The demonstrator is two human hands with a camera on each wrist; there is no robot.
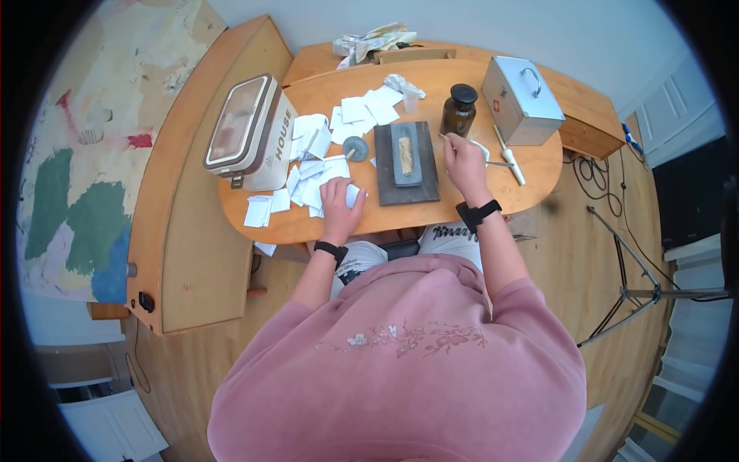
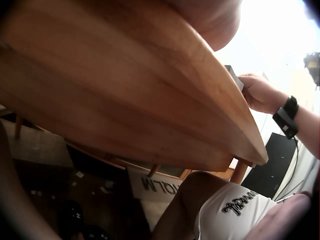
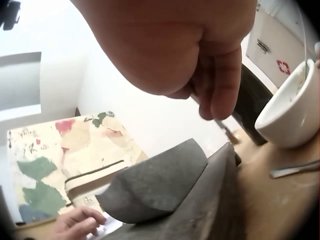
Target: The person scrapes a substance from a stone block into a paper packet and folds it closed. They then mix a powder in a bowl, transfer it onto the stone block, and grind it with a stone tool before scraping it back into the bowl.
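In the head view my right hand pinches a thin stick-like tool, right of the grey stone trough. The right wrist view shows the tool's narrow brownish tip pointing down below the fingers. Tan, crumbly material lies inside the trough, which sits on a dark board. My left hand rests near the table's front edge with relaxed fingers on white paper slips. In the left wrist view mostly the table's underside shows, hiding that hand's fingers.
A stone disc with a handle stands among the papers. At left is a lidded HOUSE container. A dark jar, metal case, white mortar and white pestle are at right. Behind stands a small clear cup.
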